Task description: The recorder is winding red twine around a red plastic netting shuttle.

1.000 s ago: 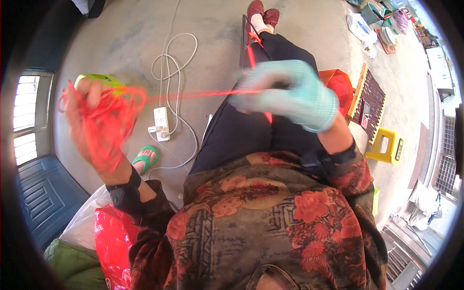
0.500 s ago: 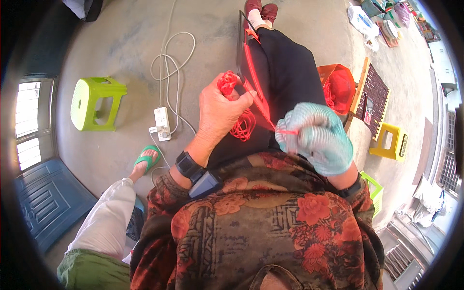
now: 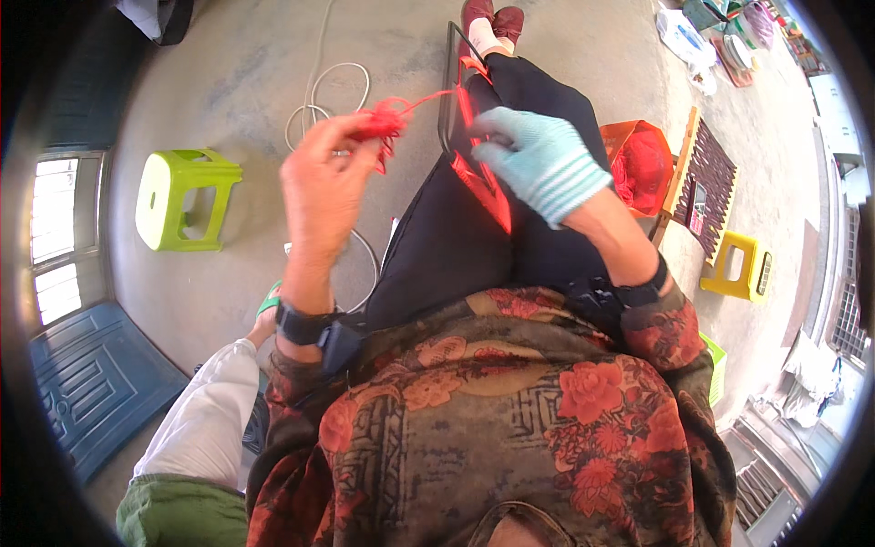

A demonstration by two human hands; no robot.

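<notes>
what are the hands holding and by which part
The left hand holds a red cord bundle by its left end, in the fingers. The gloved right hand is beside the red strip; whether it grips anything cannot be told.

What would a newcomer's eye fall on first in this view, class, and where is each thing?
Probably the bright red cord, bunched in the bare left hand left of the black trousers. Next, the right hand in its striped turquoise glove, over the trousers. Then the lime-green plastic stool, at far left.

Red cord bundle (image 3: 386, 126), loosely tangled, in left hand (image 3: 326, 173); strand (image 3: 427, 99) running to black frame (image 3: 446, 73).
</notes>
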